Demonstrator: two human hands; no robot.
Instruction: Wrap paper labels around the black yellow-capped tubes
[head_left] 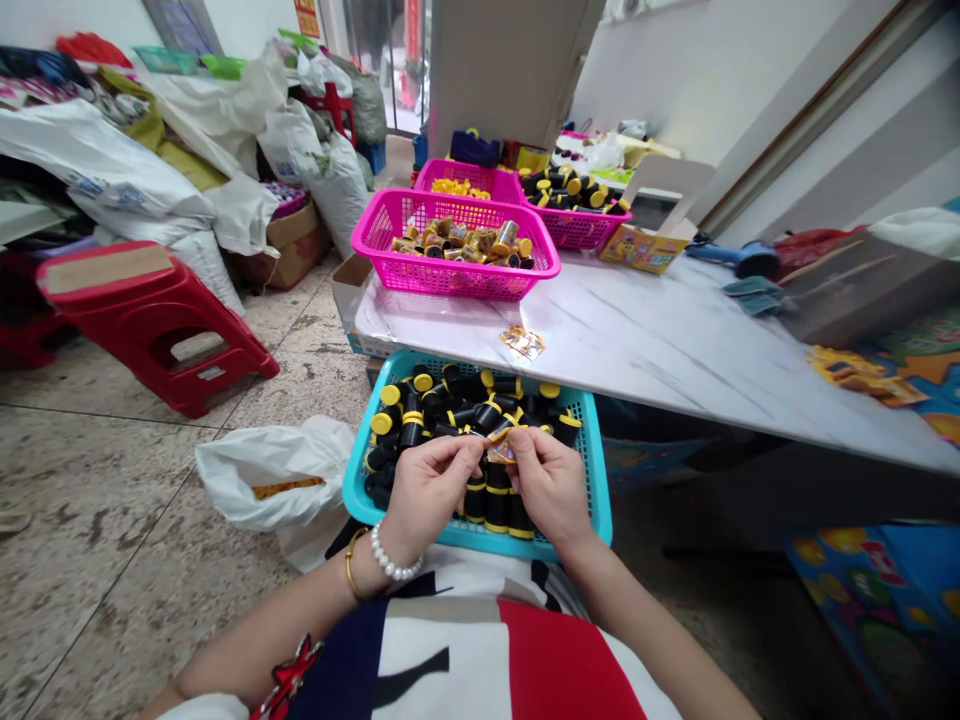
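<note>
Your left hand (429,485) and right hand (551,485) both have a pinching grip on a small printed label (501,450), which sits between your fingertips over the turquoise basket (604,490) of black canisters (411,430) with yellow caps. At twelve o'clock from your hands, more labels (523,343) lie on the desk (622,310); beyond, toward eleven, stands a pink basket (450,282). A white bag (274,500) is at nine.

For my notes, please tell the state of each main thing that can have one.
Label: pinched by left hand and right hand
Loose labels: lying on table
Blue basket: filled with black-yellow tubes
Front pink basket: holding wrapped tubes
White sack: open
Yellow box: flap raised
</note>
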